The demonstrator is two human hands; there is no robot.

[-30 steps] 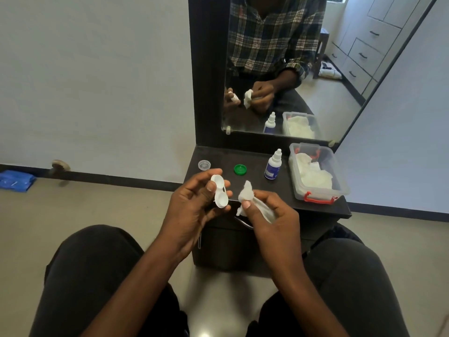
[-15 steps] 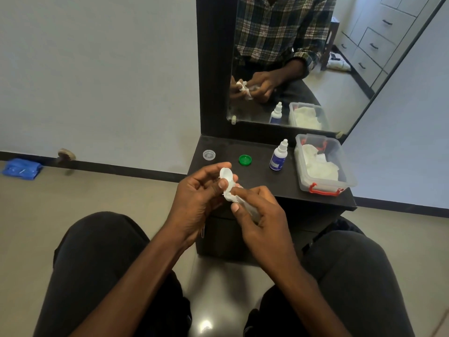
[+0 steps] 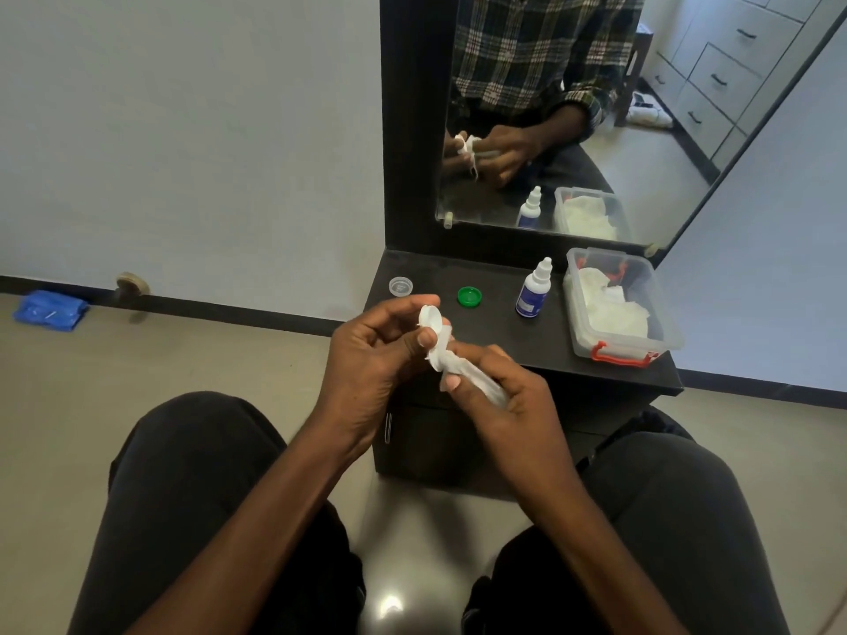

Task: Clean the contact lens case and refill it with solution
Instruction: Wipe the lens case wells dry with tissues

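Left hand (image 3: 371, 355) pinching white contact lens case (image 3: 433, 319) between thumb and fingers, above front edge of the dark vanity top (image 3: 499, 323). Right hand (image 3: 499, 396) closed around twisted white tissue (image 3: 451, 364), its tip pressed against the case. Behind, near back left corner: clear cap (image 3: 400, 286); then green cap (image 3: 469, 296), solution bottle (image 3: 533, 290) upright mid-top, plastic tub (image 3: 641, 341) of tissues along right edge.

You are working in soft, even daylight; the brightest patch is showing in the mirror (image 3: 573, 130), where the reflected floor is glowing. A small glare spot is shining on the tiled floor (image 3: 389, 604) between your knees. Shadows are staying faint. The wide lens is bending the wall and skirting at the edges, and your forearms are blurring slightly.
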